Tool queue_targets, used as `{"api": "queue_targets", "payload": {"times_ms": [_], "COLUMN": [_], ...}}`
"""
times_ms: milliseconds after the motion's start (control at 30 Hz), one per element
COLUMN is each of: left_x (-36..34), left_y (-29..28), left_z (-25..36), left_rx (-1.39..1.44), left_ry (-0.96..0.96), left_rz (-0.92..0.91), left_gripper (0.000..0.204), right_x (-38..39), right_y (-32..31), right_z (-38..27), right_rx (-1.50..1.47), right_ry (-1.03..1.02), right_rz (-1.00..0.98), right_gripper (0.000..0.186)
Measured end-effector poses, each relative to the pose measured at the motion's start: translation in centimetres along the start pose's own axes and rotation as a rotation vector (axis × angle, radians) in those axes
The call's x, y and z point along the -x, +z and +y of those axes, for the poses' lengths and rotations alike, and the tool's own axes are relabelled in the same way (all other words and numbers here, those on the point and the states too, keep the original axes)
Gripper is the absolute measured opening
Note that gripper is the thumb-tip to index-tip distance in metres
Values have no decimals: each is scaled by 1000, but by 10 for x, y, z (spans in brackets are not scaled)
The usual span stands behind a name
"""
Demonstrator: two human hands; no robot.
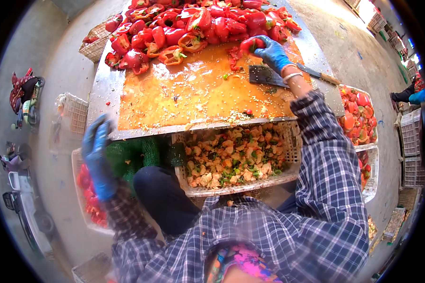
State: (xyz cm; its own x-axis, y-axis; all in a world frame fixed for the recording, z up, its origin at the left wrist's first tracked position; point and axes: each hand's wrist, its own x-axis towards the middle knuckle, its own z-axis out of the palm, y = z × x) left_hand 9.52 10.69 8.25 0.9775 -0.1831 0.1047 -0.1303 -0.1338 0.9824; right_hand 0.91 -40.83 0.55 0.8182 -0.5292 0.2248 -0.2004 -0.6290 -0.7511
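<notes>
Okay, so this looks like pepper-coring work, and I'd call it well underway but nowhere near finished. The right hand [274, 53], in a blue glove, has its fingers wrapped around a red bell pepper [252, 45], right by the near edge of the pepper heap [200, 21] at the far end of the metal table [104, 101]. The left hand [98, 153], gloved too, is pretty blurry and hangs off the table's left side; its fingers look straightened out and I can't see anything in them.

What's done: the core crate [231, 190] tucked under the near edge holds a good load of pale seedy cores with green bits mixed in, and the left crate [76, 172] has red pepper pieces that I'd guess are finished ones. Seeds are scattered all over the orange board [184, 101].

What's left: that heap, basically. Quite a few in it are split or hollow, but can't tell how many are properly cleaned out. More red peppers sit in the right crate [376, 98], and no clue whether those are waiting or done. Tool-wise, a dark broad blade [265, 75] lies just below the right hand, with a wooden handle [330, 79] off to its right.
</notes>
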Motion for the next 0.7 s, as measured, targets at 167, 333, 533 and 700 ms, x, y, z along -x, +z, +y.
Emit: {"api": "queue_targets", "payload": {"times_ms": [167,333,533,700], "left_x": [40,76,97,111], "left_y": [130,198,209,204], "left_z": [11,-21,-52,-53], "left_rx": [321,1152,1260,973], "left_ry": [8,-576,-624,-385], "left_rz": [-371,-776,-589,-765], "left_gripper": [48,50,51,62], "right_x": [82,158,219,229], "right_y": [-22,1,25,54], "right_z": [-132,-165,-143,-119], "right_rx": [-124,207,-260,-502], "right_ry": [-253,-508,107,117], "right_rz": [-576,-108,-178,-385], "right_gripper": [43,46,46,45]}}
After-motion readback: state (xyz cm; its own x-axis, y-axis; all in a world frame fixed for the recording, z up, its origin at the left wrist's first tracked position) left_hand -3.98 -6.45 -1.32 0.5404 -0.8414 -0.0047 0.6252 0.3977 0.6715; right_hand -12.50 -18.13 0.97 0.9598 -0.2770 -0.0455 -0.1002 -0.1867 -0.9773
